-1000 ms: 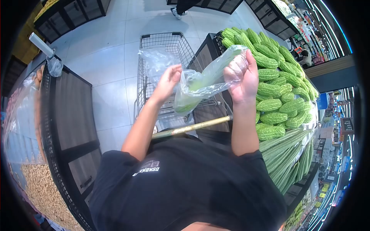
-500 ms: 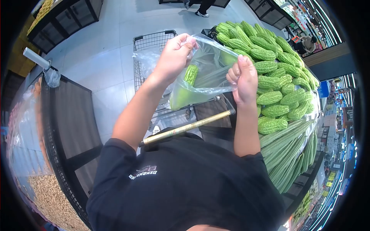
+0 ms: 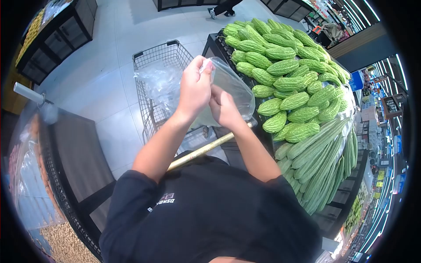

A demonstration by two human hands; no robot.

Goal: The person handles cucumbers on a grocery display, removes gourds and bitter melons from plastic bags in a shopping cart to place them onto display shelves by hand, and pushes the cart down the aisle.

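Note:
My left hand [image 3: 195, 87] is closed on the gathered mouth of a clear plastic bag [image 3: 237, 85], thumb uppermost. Close beside it, my right hand [image 3: 226, 107] is closed at the bag's neck, its fingertips partly hidden behind the left hand. A pale green tint shows through the lower part of the bag; its contents are mostly hidden by my hands. Both hands are above the shopping cart [image 3: 141, 94], with the yellowish cart handle [image 3: 201, 151] below my forearms. A heap of bitter melons [image 3: 283, 68] lies to the right of the bag.
Another filmy plastic bag [image 3: 160, 83] is in the cart. Long ridged loofahs [image 3: 324, 175] lie nearer me on the right-hand stand. At left stand a dark display bin [image 3: 79, 144] and peanuts [image 3: 66, 241]. A person's legs [image 3: 224, 8] show at the far aisle.
My right hand has moved left to meet my left hand, and the bag's spread mouth is now bunched together. The view has shifted, so the cart and produce appear farther left.

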